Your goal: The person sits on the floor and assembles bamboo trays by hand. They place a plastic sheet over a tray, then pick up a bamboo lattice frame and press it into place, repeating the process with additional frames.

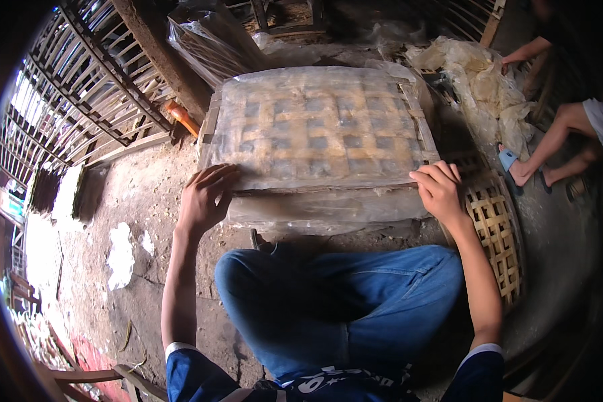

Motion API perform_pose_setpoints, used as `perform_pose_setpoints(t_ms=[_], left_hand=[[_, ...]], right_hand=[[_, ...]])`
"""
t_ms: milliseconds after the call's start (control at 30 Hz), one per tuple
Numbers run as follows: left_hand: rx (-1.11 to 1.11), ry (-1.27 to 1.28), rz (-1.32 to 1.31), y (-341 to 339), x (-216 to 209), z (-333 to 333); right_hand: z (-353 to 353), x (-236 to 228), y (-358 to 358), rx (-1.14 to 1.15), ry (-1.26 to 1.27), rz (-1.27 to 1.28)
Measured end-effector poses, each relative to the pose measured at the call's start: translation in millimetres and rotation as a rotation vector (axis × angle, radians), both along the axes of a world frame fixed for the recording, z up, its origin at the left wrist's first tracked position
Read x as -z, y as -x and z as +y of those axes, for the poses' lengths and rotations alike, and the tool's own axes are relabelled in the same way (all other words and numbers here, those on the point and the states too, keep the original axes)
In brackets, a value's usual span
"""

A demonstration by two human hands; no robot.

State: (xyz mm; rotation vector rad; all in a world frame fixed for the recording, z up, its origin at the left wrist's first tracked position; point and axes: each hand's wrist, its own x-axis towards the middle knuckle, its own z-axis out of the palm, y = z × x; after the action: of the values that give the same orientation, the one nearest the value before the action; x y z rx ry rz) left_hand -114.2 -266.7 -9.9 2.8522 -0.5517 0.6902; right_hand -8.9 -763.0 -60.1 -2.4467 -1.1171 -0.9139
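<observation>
In front of my crossed legs lies a flat woven bamboo rack (425, 130), showing through a cloudy translucent plastic sheet (321, 120) spread over it. My left hand (210, 194) is closed at the sheet's near left corner, fingers over the edge and thumb below. At the near right corner, my right hand (441, 191) pinches the sheet's edge between thumb and fingers. Beneath the rack, more plastic (328, 208) hangs down the near side of what looks like a stack. Whether either hand also grips the rack's frame is hidden.
Another woven bamboo rack (494, 234) leans low on the right. Crumpled plastic (472, 74) lies at the far right, near another person's arm (529, 51) and sandalled foot (512, 164). An orange-handled tool (183, 117) stands by a wooden post (161, 53) at the far left.
</observation>
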Motion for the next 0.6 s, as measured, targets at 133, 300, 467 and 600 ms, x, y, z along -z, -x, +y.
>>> perform_pose_setpoints(t_ms=[133,300,467,600], left_hand=[[0.006,0.014,0.027,3.0,-0.1,-3.4],[-0.060,-0.037,0.176,15.0,5.9,3.7],[-0.166,-0.056,0.125,35.4,8.6,13.5],[-0.183,0.149,-0.021,54.2,23.1,-6.0]], right_hand=[[-11.7,4.3,10.8,0.067,-0.020,0.065],[-25.4,9.4,19.8,0.116,-0.031,0.121],[-87.9,51.2,55.0,0.388,-0.415,0.384],[-197.2,152.9,115.9,0.925,-0.132,0.726]])
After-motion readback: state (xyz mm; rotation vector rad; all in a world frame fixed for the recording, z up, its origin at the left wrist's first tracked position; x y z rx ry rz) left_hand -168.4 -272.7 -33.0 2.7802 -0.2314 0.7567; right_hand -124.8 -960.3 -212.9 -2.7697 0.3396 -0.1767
